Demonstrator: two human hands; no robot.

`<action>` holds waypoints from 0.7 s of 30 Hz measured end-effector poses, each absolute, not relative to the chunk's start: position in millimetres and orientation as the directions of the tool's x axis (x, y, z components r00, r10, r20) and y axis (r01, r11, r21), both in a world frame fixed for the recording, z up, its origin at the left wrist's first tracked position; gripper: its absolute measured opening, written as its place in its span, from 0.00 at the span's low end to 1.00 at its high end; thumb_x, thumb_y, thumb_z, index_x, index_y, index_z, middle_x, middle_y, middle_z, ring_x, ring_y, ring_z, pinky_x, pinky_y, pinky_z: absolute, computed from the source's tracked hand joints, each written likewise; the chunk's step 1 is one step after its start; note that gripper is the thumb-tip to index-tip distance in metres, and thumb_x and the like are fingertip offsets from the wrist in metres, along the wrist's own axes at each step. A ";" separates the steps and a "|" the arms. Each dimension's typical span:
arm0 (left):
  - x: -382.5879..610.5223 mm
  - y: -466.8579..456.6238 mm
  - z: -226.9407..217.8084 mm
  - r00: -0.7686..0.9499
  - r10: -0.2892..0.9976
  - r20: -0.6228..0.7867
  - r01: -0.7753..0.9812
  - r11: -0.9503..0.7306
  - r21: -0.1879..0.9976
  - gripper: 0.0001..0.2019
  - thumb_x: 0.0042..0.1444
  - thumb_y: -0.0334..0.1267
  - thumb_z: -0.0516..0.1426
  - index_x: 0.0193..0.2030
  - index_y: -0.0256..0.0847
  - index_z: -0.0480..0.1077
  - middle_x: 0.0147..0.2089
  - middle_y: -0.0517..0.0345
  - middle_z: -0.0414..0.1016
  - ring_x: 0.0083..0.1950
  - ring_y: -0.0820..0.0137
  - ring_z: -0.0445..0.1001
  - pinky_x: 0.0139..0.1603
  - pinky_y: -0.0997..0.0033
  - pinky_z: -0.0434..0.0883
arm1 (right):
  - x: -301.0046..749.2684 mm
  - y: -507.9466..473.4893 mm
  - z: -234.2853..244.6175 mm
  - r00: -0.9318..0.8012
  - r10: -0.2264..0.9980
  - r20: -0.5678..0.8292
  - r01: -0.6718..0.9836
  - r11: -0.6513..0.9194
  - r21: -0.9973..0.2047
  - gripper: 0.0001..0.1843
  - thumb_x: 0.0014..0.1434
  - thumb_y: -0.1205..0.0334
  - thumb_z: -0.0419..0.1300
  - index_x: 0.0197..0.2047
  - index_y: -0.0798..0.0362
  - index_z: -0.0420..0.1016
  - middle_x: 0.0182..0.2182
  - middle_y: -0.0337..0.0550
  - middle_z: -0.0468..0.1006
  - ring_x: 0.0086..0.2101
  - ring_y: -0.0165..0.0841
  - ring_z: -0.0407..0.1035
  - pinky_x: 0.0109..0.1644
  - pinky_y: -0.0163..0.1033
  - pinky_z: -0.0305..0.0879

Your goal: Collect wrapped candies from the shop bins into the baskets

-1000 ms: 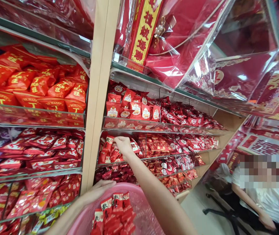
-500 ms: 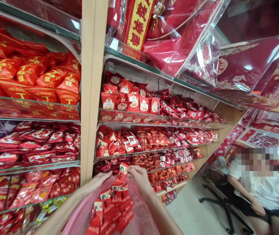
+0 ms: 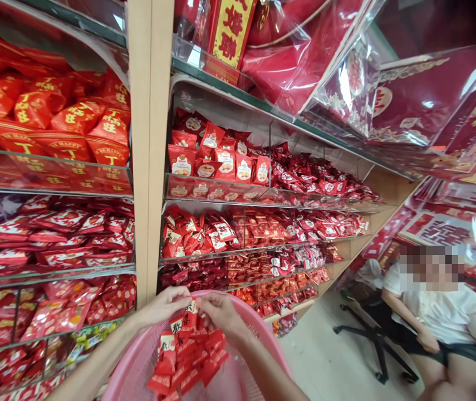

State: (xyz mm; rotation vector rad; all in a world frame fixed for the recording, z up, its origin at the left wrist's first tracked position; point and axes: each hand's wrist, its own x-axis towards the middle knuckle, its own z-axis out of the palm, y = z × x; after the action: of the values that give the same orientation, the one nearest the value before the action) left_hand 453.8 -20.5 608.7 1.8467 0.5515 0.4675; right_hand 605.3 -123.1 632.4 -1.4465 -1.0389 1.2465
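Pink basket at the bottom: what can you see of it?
The pink basket is round, plastic mesh with a smooth rim, low before the shelves, its near side cut off. Red packets are heaped inside. The left hand and right hand meet over its far rim, pinching the topmost packet.

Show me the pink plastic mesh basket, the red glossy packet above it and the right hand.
Pink plastic mesh basket [image 3: 140, 365], head view, left mesh wall.
Red glossy packet [image 3: 188, 318], head view, printed front.
Right hand [image 3: 221, 312], head view, back of hand.
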 end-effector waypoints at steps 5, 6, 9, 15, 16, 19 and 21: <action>454.2 -23.7 609.1 0.807 0.587 0.065 0.105 -0.250 0.962 0.16 0.54 0.50 0.52 0.27 0.37 0.65 0.26 0.65 0.62 0.30 0.74 0.60 0.33 0.75 0.59 | 598.5 -133.7 629.6 0.009 0.958 -0.287 0.003 -0.287 -0.958 0.21 0.39 0.45 0.64 0.24 0.56 0.69 0.13 0.30 0.64 0.13 0.22 0.59 0.13 0.27 0.48; 454.9 -24.1 608.8 0.804 0.590 0.068 0.100 -0.246 0.964 0.16 0.54 0.50 0.52 0.27 0.37 0.65 0.26 0.65 0.61 0.30 0.74 0.59 0.33 0.75 0.59 | 597.5 -135.3 629.5 0.005 0.956 -0.293 -0.008 -0.293 -0.956 0.21 0.38 0.45 0.65 0.24 0.56 0.69 0.13 0.31 0.64 0.13 0.22 0.59 0.12 0.27 0.48; 456.7 -24.3 607.4 0.794 0.606 0.054 0.113 -0.234 0.966 0.16 0.53 0.49 0.53 0.25 0.37 0.64 0.24 0.66 0.59 0.29 0.74 0.57 0.31 0.76 0.57 | 596.8 -138.6 629.0 0.013 0.952 -0.306 -0.016 -0.306 -0.952 0.21 0.37 0.46 0.66 0.23 0.56 0.69 0.12 0.31 0.64 0.12 0.21 0.58 0.12 0.27 0.47; 457.2 -24.9 608.9 0.805 0.594 -0.010 0.189 -0.240 0.952 0.17 0.51 0.49 0.55 0.22 0.37 0.65 0.21 0.67 0.56 0.26 0.75 0.55 0.27 0.77 0.55 | 597.7 -142.1 621.4 -0.036 0.944 -0.328 0.034 -0.327 -0.944 0.19 0.38 0.50 0.66 0.19 0.55 0.64 0.10 0.28 0.60 0.10 0.20 0.54 0.11 0.27 0.45; 457.3 -25.3 609.5 0.818 0.575 -0.007 0.187 -0.255 0.949 0.17 0.50 0.49 0.55 0.22 0.36 0.66 0.22 0.67 0.56 0.26 0.76 0.55 0.27 0.77 0.55 | 596.8 -142.5 620.1 -0.044 0.944 -0.327 0.041 -0.325 -0.945 0.19 0.39 0.50 0.65 0.18 0.54 0.62 0.09 0.28 0.59 0.10 0.20 0.54 0.11 0.27 0.44; 457.9 -26.0 609.1 0.845 0.535 -0.006 0.182 -0.278 0.943 0.15 0.48 0.48 0.58 0.25 0.35 0.70 0.22 0.66 0.60 0.26 0.75 0.56 0.28 0.77 0.56 | 592.7 -143.2 619.3 -0.046 0.950 -0.310 0.042 -0.308 -0.951 0.20 0.40 0.52 0.65 0.16 0.53 0.57 0.08 0.26 0.55 0.10 0.20 0.53 0.11 0.27 0.42; 458.1 -25.8 607.0 0.842 0.539 0.007 0.179 -0.292 0.939 0.15 0.48 0.48 0.58 0.25 0.35 0.70 0.22 0.66 0.60 0.26 0.75 0.56 0.28 0.77 0.56 | 589.9 -143.8 620.6 -0.036 0.950 -0.311 0.023 -0.310 -0.950 0.20 0.40 0.52 0.64 0.15 0.53 0.57 0.08 0.26 0.55 0.10 0.20 0.52 0.11 0.28 0.40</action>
State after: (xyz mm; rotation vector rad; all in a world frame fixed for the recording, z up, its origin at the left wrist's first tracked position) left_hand 458.1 -25.8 607.0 1.8634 0.5401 0.3873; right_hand 589.9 -143.8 620.6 -1.4327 -1.0849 1.4616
